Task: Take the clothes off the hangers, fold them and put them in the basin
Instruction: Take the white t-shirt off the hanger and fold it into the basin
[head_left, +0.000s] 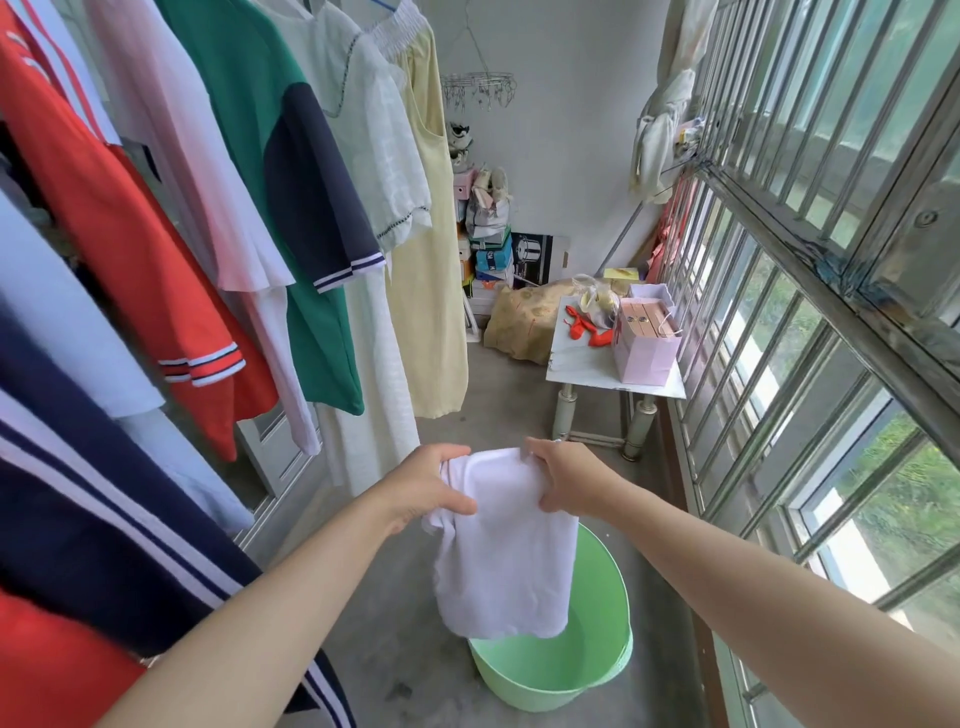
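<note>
Both hands are gripping a white garment (506, 540) by its top edge: left hand (431, 488) is clamped on the left corner, right hand (563, 483) on the right corner, fingers curled round the cloth. Garment is hanging folded over, its lower hem dangling just above the green basin (608, 618) sitting on the concrete floor (509, 395). Clothes are hanging along the left: red shirt (119, 234), green shirt (249, 104), pale yellow dress (431, 260). Small white table (582, 358) is standing by the barred window (810, 234), pink paper bag (644, 348) on its right edge.
</note>
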